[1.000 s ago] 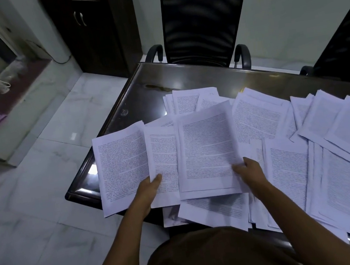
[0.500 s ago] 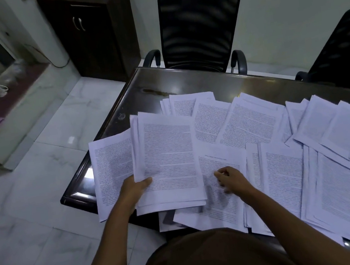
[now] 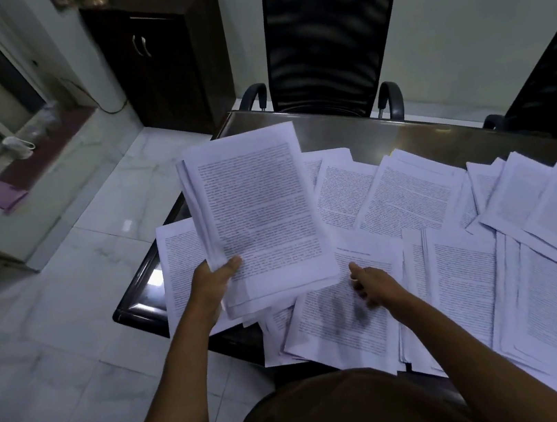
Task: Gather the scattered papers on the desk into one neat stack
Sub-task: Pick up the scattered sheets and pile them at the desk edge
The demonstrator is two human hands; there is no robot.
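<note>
Bundle [image 3: 259, 213], pinched by the left hand [image 3: 214, 283] at its near corner, hangs over the desk's [image 3: 403, 136] left edge; right hand [image 3: 371, 283] rests on a sheet [image 3: 334, 329], grip unclear. Held so, pages could fan and slip to the floor [image 3: 73, 349]. Papers [image 3: 545, 243] cover the glossy dark desk; cabinet [image 3: 167, 54], chairs [image 3: 331, 40] behind.

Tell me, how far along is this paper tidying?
Early on. Done: a thin bundle is gathered and held off the desk by the left hand. In hand: the right hand points at a sheet by the near edge. Left: most papers lie scattered across the desk.
</note>
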